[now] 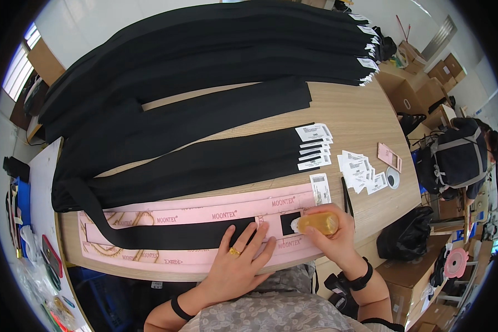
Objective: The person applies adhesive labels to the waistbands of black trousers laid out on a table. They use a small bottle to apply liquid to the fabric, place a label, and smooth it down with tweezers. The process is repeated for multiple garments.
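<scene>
Left hand (pixel 239 260) on strip (pixel 177 237), right (pixel 343 242) (gripping bottle (pixel 326 223))

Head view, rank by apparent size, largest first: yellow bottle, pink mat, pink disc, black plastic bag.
1. Pink mat
2. Black plastic bag
3. Yellow bottle and pink disc: too close to rank; the bottle is nearer the camera and partly covered by fingers.
</scene>
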{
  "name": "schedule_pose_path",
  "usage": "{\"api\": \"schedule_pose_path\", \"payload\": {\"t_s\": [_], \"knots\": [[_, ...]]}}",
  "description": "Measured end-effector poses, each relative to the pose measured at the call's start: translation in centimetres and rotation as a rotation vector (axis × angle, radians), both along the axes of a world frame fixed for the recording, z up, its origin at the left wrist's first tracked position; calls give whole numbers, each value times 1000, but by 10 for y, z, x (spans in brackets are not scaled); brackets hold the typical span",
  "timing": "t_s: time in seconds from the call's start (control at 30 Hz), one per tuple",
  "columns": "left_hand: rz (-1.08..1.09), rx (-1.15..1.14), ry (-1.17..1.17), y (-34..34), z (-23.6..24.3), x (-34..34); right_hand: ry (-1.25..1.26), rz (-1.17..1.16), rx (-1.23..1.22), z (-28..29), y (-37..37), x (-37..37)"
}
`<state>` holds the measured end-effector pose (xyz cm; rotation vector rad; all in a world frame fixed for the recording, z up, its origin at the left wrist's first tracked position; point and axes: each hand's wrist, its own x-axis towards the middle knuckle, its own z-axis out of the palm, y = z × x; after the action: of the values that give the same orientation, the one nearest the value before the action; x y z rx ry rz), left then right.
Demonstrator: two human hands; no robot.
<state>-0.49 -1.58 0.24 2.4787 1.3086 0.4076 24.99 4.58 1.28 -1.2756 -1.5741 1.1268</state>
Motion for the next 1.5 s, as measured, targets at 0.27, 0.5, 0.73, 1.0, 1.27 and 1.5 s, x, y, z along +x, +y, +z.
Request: {"api": "schedule_pose_path", "payload": {"t_s": [0.27, 0.5, 0.73, 1.0, 1.27, 1.5], "knots": [[5, -18, -8, 1, 1, 1, 3, -5, 11, 10, 9, -11], [4, -20, -13, 2, 1, 1, -132, 62, 201, -2, 11, -11], [16, -32, -23, 0, 1, 1, -321, 137, 381, 9, 1, 10], [13, -26, -27, 1, -2, 1, -206, 87, 260, 2, -2, 5], [17, -24, -13, 0, -2, 1, -195, 59, 242, -2, 11, 6], [6, -21, -26, 0, -3, 1, -185, -19, 193, 6, 11, 0]]}}
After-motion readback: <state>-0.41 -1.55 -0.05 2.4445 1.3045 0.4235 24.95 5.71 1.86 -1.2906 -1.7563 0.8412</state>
